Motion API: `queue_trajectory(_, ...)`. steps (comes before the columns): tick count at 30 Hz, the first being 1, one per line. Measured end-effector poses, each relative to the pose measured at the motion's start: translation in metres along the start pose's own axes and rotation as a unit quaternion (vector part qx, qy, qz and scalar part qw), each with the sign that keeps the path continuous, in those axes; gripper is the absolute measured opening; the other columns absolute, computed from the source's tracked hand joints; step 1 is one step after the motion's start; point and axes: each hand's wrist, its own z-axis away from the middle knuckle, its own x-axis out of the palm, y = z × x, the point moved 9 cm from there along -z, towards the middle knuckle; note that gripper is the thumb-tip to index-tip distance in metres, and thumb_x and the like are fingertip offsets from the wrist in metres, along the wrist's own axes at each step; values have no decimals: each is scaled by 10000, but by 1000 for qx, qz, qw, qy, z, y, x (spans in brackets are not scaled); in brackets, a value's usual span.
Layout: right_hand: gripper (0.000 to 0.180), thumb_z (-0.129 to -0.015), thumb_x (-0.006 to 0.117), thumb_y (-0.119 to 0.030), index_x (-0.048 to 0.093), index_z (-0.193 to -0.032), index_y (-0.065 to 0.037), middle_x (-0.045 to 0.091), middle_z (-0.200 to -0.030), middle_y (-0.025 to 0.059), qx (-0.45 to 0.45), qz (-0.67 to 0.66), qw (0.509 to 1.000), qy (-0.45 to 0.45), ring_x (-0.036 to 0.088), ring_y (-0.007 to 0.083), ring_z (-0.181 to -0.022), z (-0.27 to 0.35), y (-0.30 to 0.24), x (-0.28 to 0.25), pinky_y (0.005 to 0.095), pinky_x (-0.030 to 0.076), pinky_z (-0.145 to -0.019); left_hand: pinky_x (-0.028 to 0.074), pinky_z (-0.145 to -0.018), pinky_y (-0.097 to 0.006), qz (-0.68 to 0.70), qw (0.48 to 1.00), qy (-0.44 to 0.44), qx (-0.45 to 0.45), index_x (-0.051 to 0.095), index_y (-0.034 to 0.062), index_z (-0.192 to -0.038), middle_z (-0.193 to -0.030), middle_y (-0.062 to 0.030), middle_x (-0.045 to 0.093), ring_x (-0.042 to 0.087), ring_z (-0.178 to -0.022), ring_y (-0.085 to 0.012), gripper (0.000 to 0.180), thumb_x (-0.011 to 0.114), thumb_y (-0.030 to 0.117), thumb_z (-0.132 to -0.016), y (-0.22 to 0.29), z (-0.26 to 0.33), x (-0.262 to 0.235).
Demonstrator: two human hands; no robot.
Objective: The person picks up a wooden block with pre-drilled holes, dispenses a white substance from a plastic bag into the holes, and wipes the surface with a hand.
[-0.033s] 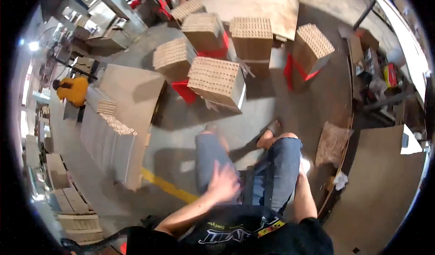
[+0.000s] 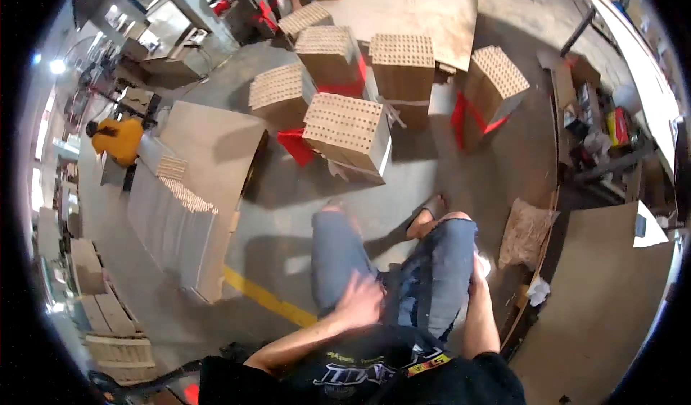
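Note:
My left hand (image 2: 361, 301) is over my left thigh near my lap, blurred, with the thumb apart from the fingers. Nothing shows in it. Along the outer side of my right thigh lies my right hand (image 2: 476, 270), its fingers mostly hidden. A small bright white thing (image 2: 485, 266) shows at that hand, too washed out to name. Ahead of my feet stand several cardboard blocks with rows of holes on top, the nearest block (image 2: 344, 123) tied with a pale strip. Red strips (image 2: 469, 117) lie around some of them.
To the left stands a stack of cardboard sheets (image 2: 209, 139); beyond it sits a person in orange (image 2: 119, 142). At right are a large brown board (image 2: 597, 290), a brown sack-like piece (image 2: 527, 234) and a cluttered shelf (image 2: 601, 128). A yellow line (image 2: 266, 298) crosses the floor.
My left hand has shifted slightly right and down over my lap. The right hand stays by my right thigh. The whole view has moved a little; the blocks stand as before.

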Motion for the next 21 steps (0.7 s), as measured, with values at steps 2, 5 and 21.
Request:
queue_trajectory(2, 633, -972, 461, -485, 475, -1419, -36, 540, -1392, 137, -142, 48, 988, 28, 499, 273, -1294, 68, -28, 18, 412, 387, -1088, 308, -1023, -598, 24, 989, -144, 21, 644, -26, -1063, -1102, -148, 621, 525, -1150, -299, 410, 581, 322, -855, 42, 12, 16)
queue_trajectory(5, 600, -866, 678, -305, 519, -1384, -47, 544, -1391, 183, -424, 427, 798, 44, 384, 358, -1388, 153, -34, 62, 451, 315, -1133, 464, -970, -400, 407, 892, -30, 195, 579, -73, -1146, -1137, -185, 632, 581, -1109, -370, 405, 550, 295, -981, 83, 53, -46)
queue_trajectory(21, 494, -805, 682, -329, 650, -1226, -74, 561, -1304, 226, -582, 606, 537, 79, 493, 444, -1218, 192, -57, 94, 513, 378, -1053, 165, -1168, -608, 136, 798, 98, -579, 488, 138, -1431, -1597, -125, 266, 183, -1484, -348, 631, 497, 535, -942, -220, 246, 6)
